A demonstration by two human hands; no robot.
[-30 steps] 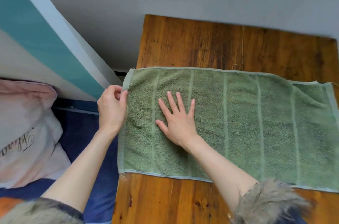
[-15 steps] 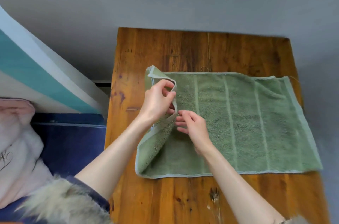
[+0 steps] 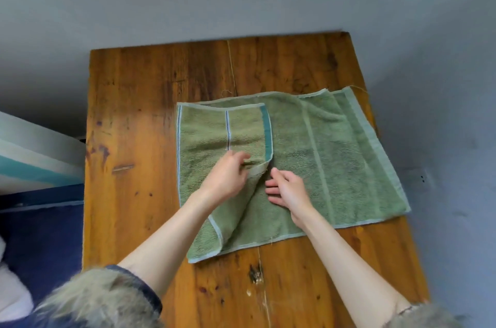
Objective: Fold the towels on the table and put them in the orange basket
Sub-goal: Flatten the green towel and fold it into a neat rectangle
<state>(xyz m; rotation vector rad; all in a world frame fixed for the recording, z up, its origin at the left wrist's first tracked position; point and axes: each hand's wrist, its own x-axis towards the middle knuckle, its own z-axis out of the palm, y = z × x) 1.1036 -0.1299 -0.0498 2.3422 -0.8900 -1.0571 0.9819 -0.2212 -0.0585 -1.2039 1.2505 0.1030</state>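
Left hand (image 3: 228, 180) is gripping, apparently, the green towel (image 3: 335, 153) flap's edge mid-fold; right hand (image 3: 288, 189) is resting loosely open on it. Next: carrying the flap across, then flattening on the worktop (image 3: 134, 112).

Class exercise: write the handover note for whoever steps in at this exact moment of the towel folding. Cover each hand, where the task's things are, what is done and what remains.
Left hand: holds the folded-over left end of the green towel near its edge.
Right hand: fingers relaxed, resting on the towel's lower layer beside that flap.
Towel: on the wooden table, left end turned over the middle, near part of the flap not yet flat.
Orange basket: not in view.
Done: this fold started.
Left: flatten the flap, finish folding, put the towel in the basket.
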